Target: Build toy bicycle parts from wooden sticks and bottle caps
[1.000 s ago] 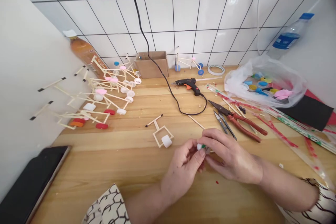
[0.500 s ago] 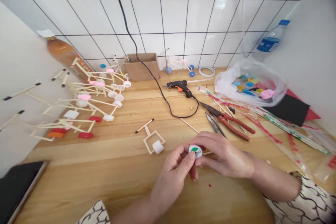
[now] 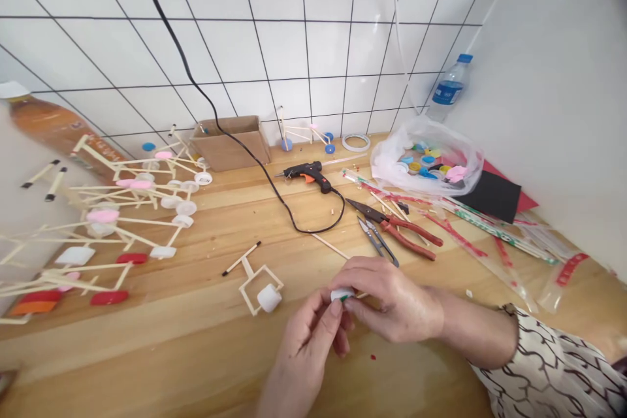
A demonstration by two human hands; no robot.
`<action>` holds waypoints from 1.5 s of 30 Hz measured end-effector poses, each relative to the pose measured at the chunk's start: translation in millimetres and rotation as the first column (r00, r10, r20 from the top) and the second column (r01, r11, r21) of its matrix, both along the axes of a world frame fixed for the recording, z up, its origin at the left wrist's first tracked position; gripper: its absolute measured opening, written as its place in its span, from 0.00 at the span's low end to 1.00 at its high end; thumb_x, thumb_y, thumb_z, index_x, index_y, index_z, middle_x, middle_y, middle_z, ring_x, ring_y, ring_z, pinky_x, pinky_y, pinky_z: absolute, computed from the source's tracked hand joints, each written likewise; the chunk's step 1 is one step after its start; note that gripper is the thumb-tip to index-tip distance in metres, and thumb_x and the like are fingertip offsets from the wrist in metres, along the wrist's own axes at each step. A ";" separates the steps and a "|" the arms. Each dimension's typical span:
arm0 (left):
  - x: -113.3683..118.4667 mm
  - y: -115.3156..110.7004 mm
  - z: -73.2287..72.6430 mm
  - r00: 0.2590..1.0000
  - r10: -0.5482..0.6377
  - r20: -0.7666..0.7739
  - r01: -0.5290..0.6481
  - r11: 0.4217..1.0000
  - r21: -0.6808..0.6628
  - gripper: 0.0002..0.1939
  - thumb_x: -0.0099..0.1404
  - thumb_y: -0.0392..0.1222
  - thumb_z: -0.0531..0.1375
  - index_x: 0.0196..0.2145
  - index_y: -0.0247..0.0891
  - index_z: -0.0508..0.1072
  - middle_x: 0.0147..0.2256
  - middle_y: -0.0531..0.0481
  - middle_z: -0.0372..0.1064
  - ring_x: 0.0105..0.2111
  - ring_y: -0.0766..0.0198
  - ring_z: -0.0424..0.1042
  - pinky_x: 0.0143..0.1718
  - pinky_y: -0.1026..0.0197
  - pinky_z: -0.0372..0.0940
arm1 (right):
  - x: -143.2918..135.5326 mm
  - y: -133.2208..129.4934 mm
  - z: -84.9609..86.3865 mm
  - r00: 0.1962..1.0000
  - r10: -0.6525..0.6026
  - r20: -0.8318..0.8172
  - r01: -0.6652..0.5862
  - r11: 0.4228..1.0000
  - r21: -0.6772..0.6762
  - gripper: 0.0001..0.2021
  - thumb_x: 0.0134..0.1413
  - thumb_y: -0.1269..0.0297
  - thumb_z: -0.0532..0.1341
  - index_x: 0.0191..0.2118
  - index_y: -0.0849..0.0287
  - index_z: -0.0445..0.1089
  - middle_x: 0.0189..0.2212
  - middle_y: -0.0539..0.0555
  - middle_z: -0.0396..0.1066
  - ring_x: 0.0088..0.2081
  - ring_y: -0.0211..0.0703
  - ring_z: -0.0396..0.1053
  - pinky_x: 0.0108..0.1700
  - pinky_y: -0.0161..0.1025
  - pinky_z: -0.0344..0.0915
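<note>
Tips of both hands meet at a white cap (image 3: 341, 294) with a patch of green, my left hand (image 3: 306, 336) and right hand (image 3: 392, 298) pinching it over the table (image 3: 191, 356), just right of a small stick frame (image 3: 252, 277). The cap is rounded and looks slick, so uneven pressure from my left thumb could make it spin or pop loose. Dropped, it might roll into the frame, whose thin joints look easily knocked askew. A sliver of pale stick (image 3: 363, 296) shows by my right fingers; whether it meets the cap I cannot tell, but a sideways push could snap it. Beyond my knuckles lie the snips (image 3: 379, 241), near enough for a careless sweep to catch them. Farther back, the glue gun (image 3: 308, 173) could be dragged askew by a tug on its cord (image 3: 194, 83).
</note>
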State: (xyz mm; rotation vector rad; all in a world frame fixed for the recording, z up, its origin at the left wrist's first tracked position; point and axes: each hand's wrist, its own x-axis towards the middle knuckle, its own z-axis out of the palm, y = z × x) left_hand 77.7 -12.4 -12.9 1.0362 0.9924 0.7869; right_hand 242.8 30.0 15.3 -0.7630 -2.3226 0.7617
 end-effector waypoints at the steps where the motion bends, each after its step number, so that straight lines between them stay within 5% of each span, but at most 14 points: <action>1: -0.1 -0.8 1.2 1.000 0.003 -0.017 -0.003 1.000 0.004 0.15 0.64 0.51 0.53 0.33 0.35 0.68 0.27 0.52 0.64 0.23 0.69 0.63 0.27 0.65 0.61 | -0.3 -0.2 -0.6 1.000 -0.024 -0.001 0.024 1.000 0.017 0.11 0.49 0.78 0.54 0.39 0.62 0.66 0.28 0.55 0.70 0.30 0.40 0.66 0.33 0.36 0.65; 10: 1.4 -11.2 -8.1 0.985 0.117 -0.129 -0.093 0.980 0.173 0.21 0.63 0.45 0.55 0.53 0.38 0.58 0.36 0.47 0.70 0.30 0.64 0.69 0.33 0.62 0.67 | -1.5 -4.0 0.6 0.992 -0.124 0.013 0.121 0.984 0.134 0.11 0.50 0.77 0.55 0.41 0.65 0.68 0.29 0.57 0.72 0.31 0.41 0.66 0.34 0.38 0.64; 13: 1.4 -12.5 -15.1 0.966 0.159 -0.202 -0.095 0.951 0.295 0.23 0.62 0.43 0.56 0.54 0.38 0.57 0.43 0.43 0.70 0.36 0.61 0.71 0.38 0.60 0.67 | -5.3 -9.2 5.1 0.984 -0.171 -0.052 0.160 0.973 -0.165 0.11 0.48 0.77 0.56 0.39 0.64 0.69 0.27 0.54 0.71 0.27 0.37 0.66 0.30 0.34 0.64; 17: 1.8 -12.2 -16.3 0.958 0.157 -0.238 -0.065 0.933 0.353 0.18 0.62 0.43 0.57 0.50 0.40 0.62 0.46 0.43 0.69 0.43 0.58 0.70 0.43 0.59 0.66 | -15.7 -15.5 4.7 0.952 -0.294 -0.087 0.184 0.774 -0.606 0.05 0.47 0.74 0.59 0.33 0.63 0.68 0.24 0.50 0.69 0.25 0.35 0.66 0.28 0.32 0.65; 22: 3.0 -12.6 -10.0 0.966 0.163 -0.203 -0.100 0.952 0.289 0.19 0.63 0.48 0.54 0.49 0.38 0.62 0.45 0.42 0.69 0.45 0.57 0.69 0.46 0.58 0.64 | -22.0 -18.5 4.6 0.946 -0.306 -0.105 0.143 0.687 -0.713 0.03 0.48 0.73 0.59 0.32 0.62 0.66 0.25 0.51 0.70 0.27 0.36 0.68 0.31 0.33 0.66; 25: 3.1 -13.8 -3.1 0.966 0.141 -0.217 -0.092 0.971 0.218 0.19 0.64 0.51 0.53 0.49 0.38 0.62 0.40 0.44 0.69 0.38 0.60 0.69 0.41 0.60 0.65 | -13.1 -14.2 15.8 0.969 -0.247 -0.022 0.181 0.765 -0.618 0.04 0.51 0.71 0.58 0.33 0.62 0.69 0.26 0.51 0.71 0.27 0.36 0.67 0.30 0.33 0.65; 28: 4.5 -15.0 3.9 0.979 0.111 -0.173 -0.099 0.992 0.078 0.18 0.65 0.54 0.50 0.46 0.39 0.62 0.31 0.50 0.66 0.23 0.67 0.63 0.27 0.65 0.62 | 10.7 5.7 31.6 0.937 -0.332 0.104 0.348 0.886 -0.306 0.06 0.52 0.71 0.56 0.32 0.61 0.71 0.27 0.51 0.72 0.27 0.36 0.67 0.31 0.32 0.64; 30: 5.9 -14.5 6.9 0.992 0.058 -0.109 -0.058 0.998 0.001 0.17 0.65 0.54 0.49 0.41 0.39 0.64 0.30 0.52 0.65 0.19 0.70 0.59 0.23 0.66 0.59 | 35.3 30.9 39.7 0.845 -0.487 0.222 0.513 0.855 -0.075 0.07 0.54 0.71 0.55 0.32 0.60 0.71 0.27 0.50 0.73 0.28 0.36 0.68 0.31 0.31 0.63; 33: 7.5 -11.4 8.9 0.999 0.000 -0.054 -0.004 0.996 -0.090 0.17 0.64 0.54 0.50 0.35 0.37 0.66 0.30 0.51 0.66 0.17 0.72 0.58 0.20 0.66 0.56 | 78.9 80.0 43.6 0.551 -0.718 0.426 0.708 0.672 0.216 0.08 0.54 0.71 0.55 0.34 0.60 0.73 0.32 0.51 0.75 0.34 0.39 0.70 0.37 0.33 0.64; 38: 7.8 -6.1 7.6 1.000 0.021 -0.002 -0.021 0.981 -0.195 0.18 0.61 0.56 0.54 0.34 0.36 0.68 0.28 0.51 0.68 0.16 0.74 0.56 0.17 0.68 0.52 | 130.4 149.3 33.6 0.357 -0.725 0.590 0.763 0.590 0.264 0.07 0.57 0.67 0.57 0.37 0.61 0.72 0.38 0.55 0.73 0.39 0.44 0.71 0.42 0.41 0.66; 41: 7.7 -4.8 4.1 0.999 0.031 0.030 -0.023 0.968 -0.249 0.19 0.59 0.57 0.55 0.33 0.36 0.69 0.26 0.52 0.68 0.15 0.75 0.55 0.17 0.69 0.49 | 133.4 173.2 24.8 0.349 -0.656 0.669 0.729 0.639 0.245 0.13 0.59 0.62 0.57 0.47 0.60 0.66 0.46 0.56 0.68 0.42 0.43 0.69 0.43 0.46 0.68; 45: 7.1 -3.7 -0.3 0.999 0.023 0.042 -0.009 0.955 -0.297 0.21 0.57 0.59 0.57 0.34 0.35 0.69 0.26 0.52 0.68 0.15 0.75 0.56 0.18 0.69 0.49 | 119.3 194.3 15.0 0.387 -0.577 0.719 0.657 0.720 0.224 0.13 0.59 0.62 0.56 0.49 0.60 0.65 0.48 0.56 0.66 0.44 0.45 0.68 0.44 0.47 0.67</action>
